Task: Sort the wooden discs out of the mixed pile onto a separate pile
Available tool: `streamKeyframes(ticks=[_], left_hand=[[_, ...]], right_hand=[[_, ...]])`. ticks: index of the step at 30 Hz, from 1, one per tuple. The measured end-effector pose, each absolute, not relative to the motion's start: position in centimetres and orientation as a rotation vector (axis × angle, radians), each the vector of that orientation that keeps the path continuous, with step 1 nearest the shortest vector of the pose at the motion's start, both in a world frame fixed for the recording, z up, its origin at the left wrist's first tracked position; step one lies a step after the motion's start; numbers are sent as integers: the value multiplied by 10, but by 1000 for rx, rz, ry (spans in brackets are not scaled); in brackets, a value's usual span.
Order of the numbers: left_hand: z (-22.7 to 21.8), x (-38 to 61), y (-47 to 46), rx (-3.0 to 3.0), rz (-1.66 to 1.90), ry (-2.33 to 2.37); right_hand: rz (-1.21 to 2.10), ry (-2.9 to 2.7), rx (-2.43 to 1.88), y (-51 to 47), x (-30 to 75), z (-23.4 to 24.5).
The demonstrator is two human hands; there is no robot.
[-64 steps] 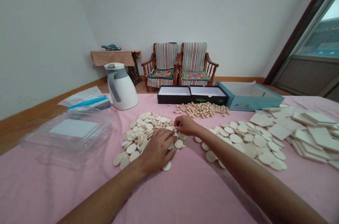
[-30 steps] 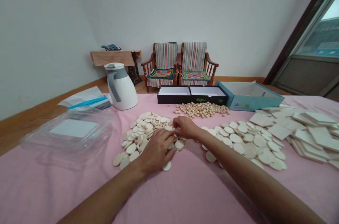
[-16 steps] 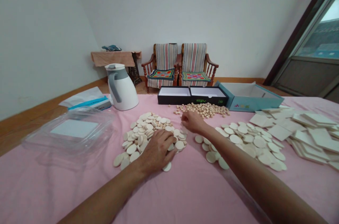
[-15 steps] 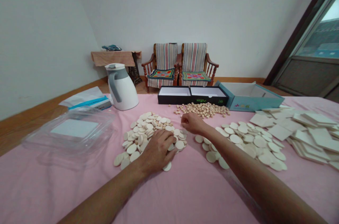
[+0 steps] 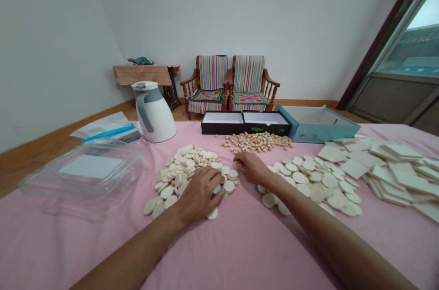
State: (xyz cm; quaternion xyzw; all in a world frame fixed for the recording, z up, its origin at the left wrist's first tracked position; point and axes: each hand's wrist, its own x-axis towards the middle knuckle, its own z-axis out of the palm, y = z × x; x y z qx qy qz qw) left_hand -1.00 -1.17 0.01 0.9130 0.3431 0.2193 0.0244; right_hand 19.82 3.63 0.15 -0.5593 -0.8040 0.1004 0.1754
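My left hand rests on a heap of small pale wooden discs, its fingers extended over the near right side and the thumb slightly apart. Just right of that heap, my right hand has its fingers curled together low over the cloth. Whatever is between those fingertips is hidden from me. Beneath and beyond my right forearm spreads a second pile of larger pale discs. Round wooden beads lie scattered behind my right hand. A few beads also show among the small discs.
Behind the beads stand a black two-part box and a light blue open box. Square pale tiles are heaped at right. At left are a clear plastic container, a blue-and-white packet and a white jug. Pink cloth covers the table.
My right hand has moved from near the beads down toward me, to the right edge of the small-disc heap. My left hand stays on that heap. The view has shifted slightly.
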Motion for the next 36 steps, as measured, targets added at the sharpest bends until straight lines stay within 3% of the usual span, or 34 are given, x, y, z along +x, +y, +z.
streamKeyframes(ticks=[14,17,24,36], left_hand=[[0,-10,-11,2844,734,1048],[0,-10,-11,2850,741,1047],[1,-10,-11,2839,701,1057],[-2,-9,-11,2841,755,1043]], right_hand=[[-261,-1692,-2464,-3,319,34],[-373,-1749,-2244,-3,306,34],[161,-2339,-1283,-6,222,-4],[207,-2357,-1140,-15,197,-18]])
